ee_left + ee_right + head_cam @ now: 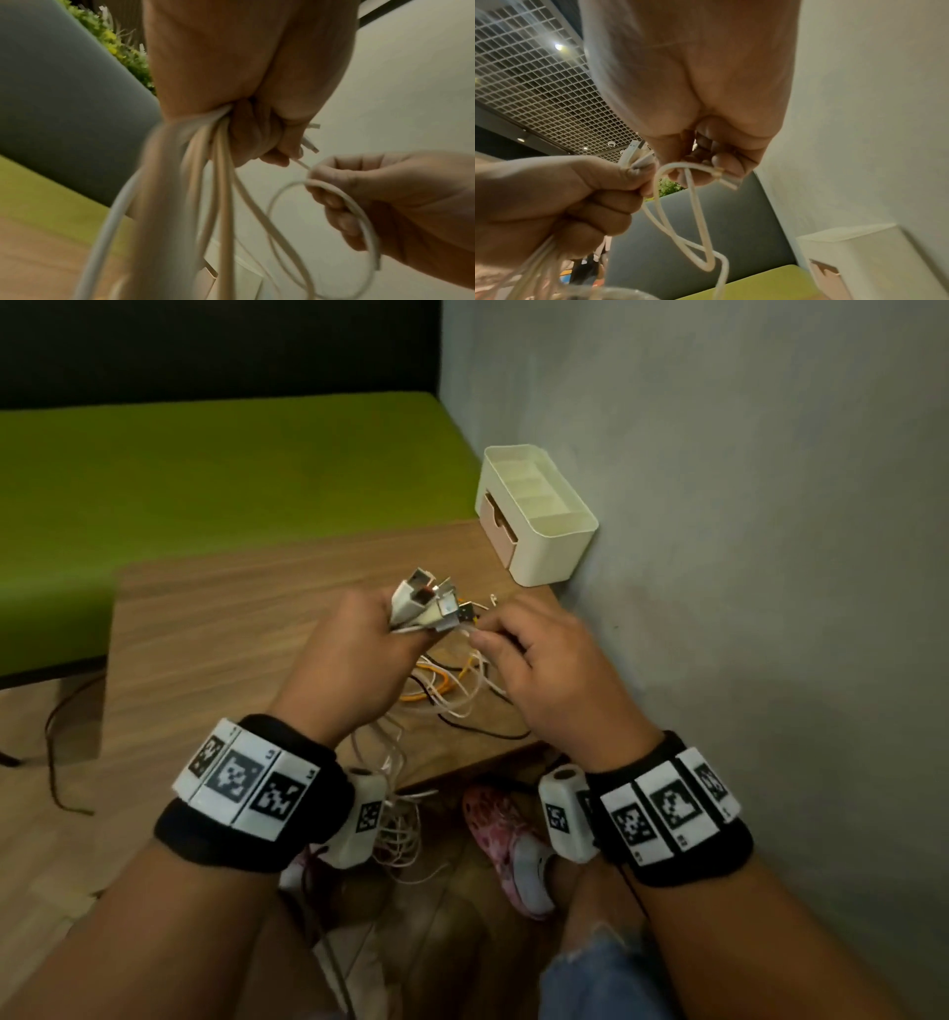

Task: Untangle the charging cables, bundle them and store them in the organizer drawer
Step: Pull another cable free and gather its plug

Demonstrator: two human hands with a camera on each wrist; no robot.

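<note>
My left hand [369, 634] grips a bunch of white charging cables [221, 162] near their plug ends [426, 600], which stick up out of the fist. The cords hang down from the fist past the table edge. My right hand [518, 642] pinches one white cable [693, 194] just right of the plugs, and a loop of it hangs below the fingers [331, 201]. More white, orange and black cables [447, 690] lie tangled on the wooden table [231, 629] under both hands. The cream organizer [539, 516] with its pink drawer [495, 526] shut stands at the table's far right corner.
A grey wall [744, 557] runs along the table's right side, right behind the organizer. A green bench seat [205, 469] lies beyond the table. My feet in pink shoes [493, 834] are on the wooden floor below the near table edge.
</note>
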